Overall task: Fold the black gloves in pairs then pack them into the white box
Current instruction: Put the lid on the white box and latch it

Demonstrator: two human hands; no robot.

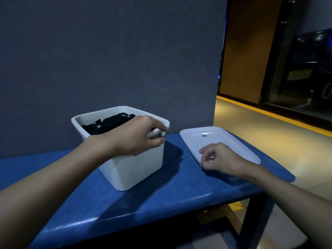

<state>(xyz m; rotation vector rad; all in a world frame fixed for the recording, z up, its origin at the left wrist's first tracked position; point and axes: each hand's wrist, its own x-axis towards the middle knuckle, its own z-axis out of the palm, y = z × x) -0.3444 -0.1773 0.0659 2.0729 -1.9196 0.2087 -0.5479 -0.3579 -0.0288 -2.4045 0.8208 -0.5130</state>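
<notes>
Closest to the camera, both bare forearms reach out over a blue padded bench (161,194), with its dark frame leg (251,218) showing underneath on the right.

The left hand (138,137) is on the white box (136,173). Its fingers are curled over the rim at the box's right side and clamped around what looks like a small grey handle piece (156,134) there, so it's a proper grip and not just resting. The box sits upright on the bench, a bit left of middle and turned at an angle with one corner toward the camera.

The right hand (221,159) is off to the right, well apart from the box. Its fingers are curled in tight, and the index finger and thumb are pinching the near edge of the white lid (215,139). The lid lies flat on the bench just right of the box, not touching it, and its far right corner pokes a little past the bench edge.

The black gloves (107,124) are already inside the box as folded bundles packed up close to the rim, with little white tags showing on a couple of them. The left wrist covers part of the pile, so I can't tell how many there are.

Behind the bench is a plain dark grey wall (107,51), with the box's far side right up near it. Off to the right there's a tan floor (260,141) with a yellow stripe (269,112) along it, and past that some dark glass (305,60) with reflections.
</notes>
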